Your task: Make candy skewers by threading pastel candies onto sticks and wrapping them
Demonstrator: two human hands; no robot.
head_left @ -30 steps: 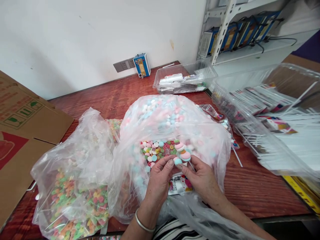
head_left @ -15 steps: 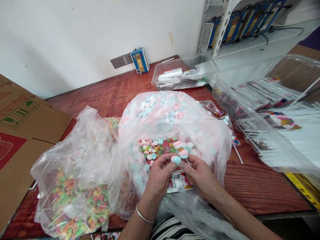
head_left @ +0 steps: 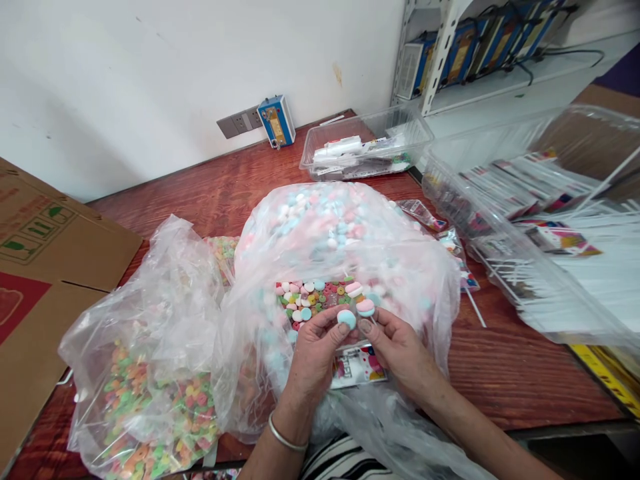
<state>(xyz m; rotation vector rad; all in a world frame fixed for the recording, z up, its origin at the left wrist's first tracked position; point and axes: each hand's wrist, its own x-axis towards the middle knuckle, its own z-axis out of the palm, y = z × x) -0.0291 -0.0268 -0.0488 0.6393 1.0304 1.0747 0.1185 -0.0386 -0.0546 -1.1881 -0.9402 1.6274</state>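
Note:
My left hand (head_left: 317,347) pinches a light-blue round candy (head_left: 346,319) between thumb and fingers. Close beside it, my right hand (head_left: 403,347) has its fingers closed on a candy skewer (head_left: 365,307), a thin stick bearing pink-and-blue, pink-and-white and green pieces. The loose candy and the skewer are slightly apart. Below and behind both hands lies a heap of mixed candies (head_left: 305,300), round pieces and small rings, in an opening of the large clear bag (head_left: 320,247). A printed wrapper (head_left: 356,367) lies under the hands, partly covered by them.
Left of the hands, a clear bag of ring candies (head_left: 160,413) rests by a cardboard box (head_left: 65,247). At right, a clear bin (head_left: 530,280) holds white sticks and wrappers. A smaller clear tray (head_left: 367,157) and a blue device (head_left: 277,121) stand at the back of the red-brown table (head_left: 525,373).
My left hand has drawn the blue candy slightly left, away from the skewer, and its flat face now turns toward me. My right hand keeps its grip. The whole view has shifted a little.

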